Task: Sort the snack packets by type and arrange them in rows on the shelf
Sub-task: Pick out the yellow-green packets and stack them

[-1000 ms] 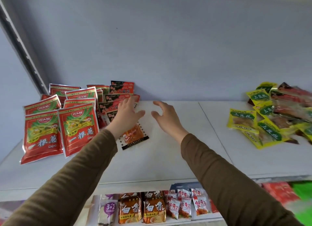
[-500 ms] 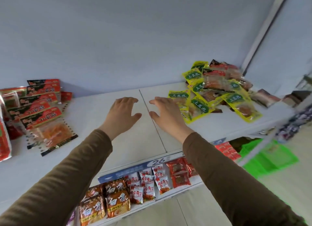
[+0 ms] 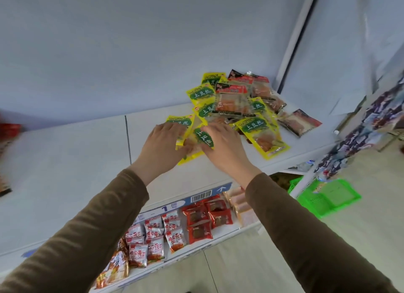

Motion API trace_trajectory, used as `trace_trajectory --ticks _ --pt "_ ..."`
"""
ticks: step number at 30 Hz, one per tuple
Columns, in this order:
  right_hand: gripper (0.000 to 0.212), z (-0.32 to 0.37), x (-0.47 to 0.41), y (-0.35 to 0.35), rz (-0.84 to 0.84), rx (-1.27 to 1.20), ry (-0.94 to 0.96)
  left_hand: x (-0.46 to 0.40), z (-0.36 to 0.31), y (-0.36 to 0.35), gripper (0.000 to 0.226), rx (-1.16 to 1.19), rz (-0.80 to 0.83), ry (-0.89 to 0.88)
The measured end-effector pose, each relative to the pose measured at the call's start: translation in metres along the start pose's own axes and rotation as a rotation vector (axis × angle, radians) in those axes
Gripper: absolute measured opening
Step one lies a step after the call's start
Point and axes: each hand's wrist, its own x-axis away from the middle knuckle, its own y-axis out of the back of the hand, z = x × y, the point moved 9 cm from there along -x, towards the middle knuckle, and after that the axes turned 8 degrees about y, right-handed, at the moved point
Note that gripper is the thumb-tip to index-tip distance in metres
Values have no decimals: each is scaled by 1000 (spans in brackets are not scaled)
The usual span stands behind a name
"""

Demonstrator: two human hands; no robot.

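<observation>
A mixed pile of snack packets lies at the right end of the white shelf (image 3: 76, 172). It holds several yellow packets with green labels (image 3: 258, 128) and clear packets with red tops (image 3: 231, 100). My left hand (image 3: 164, 144) lies over a yellow packet at the pile's near left edge, fingers curled onto it. My right hand (image 3: 225, 148) is just beside it, closing on another yellow packet (image 3: 204, 137) that tilts up between the two hands. A brownish packet (image 3: 299, 122) lies apart at the far right.
Blurred red packets (image 3: 8, 128) show at the shelf's left edge. The lower shelf holds small red-and-white packets (image 3: 153, 238) and dark red ones (image 3: 203, 218). A white upright post (image 3: 295, 37) bounds the shelf on the right. A green basket (image 3: 325, 196) sits on the floor.
The view has swung right, away from the red packets. Both hands travelled from the bare middle of the shelf to the yellow pile and closed onto packets there.
</observation>
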Motion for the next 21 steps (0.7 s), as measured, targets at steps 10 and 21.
trace_trajectory --ticks 10,21 --pt "45 -81 -11 20 -41 27 -106 -65 -54 -37 54 75 4 -73" --pt "56 -181 -18 38 -32 -1 -179 -104 -107 -74 51 39 29 -72"
